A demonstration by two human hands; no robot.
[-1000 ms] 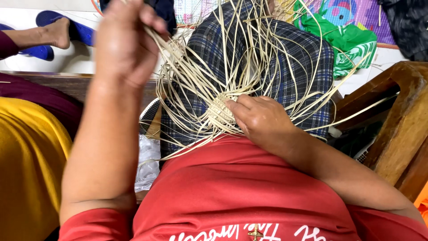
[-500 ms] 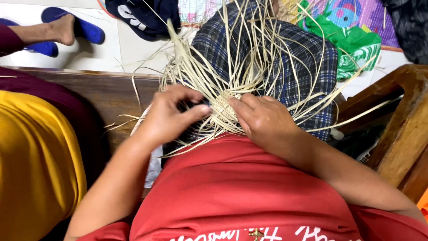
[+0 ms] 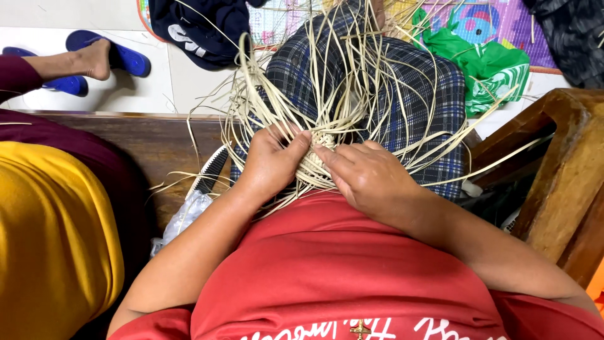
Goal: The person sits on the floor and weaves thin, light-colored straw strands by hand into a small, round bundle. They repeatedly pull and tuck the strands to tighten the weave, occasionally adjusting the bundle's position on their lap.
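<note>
Straw-pale woven strips [image 3: 314,160], light and springy, we judge best pinched at the woven centre, where both hands' fingers [image 3: 296,141] close on them.

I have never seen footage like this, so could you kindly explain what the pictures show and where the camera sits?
There is no machine here: one camera worn on a person's head looks down at their own two bare hands. The left hand and right hand both pinch a small woven knot of pale straw-like strips, whose loose ends fan outward over the blue checked cloth on the lap. Beside them, a person in a yellow garment sits on the brown wooden bench. On the floor lie a green plastic bag and blue sandals.
</note>
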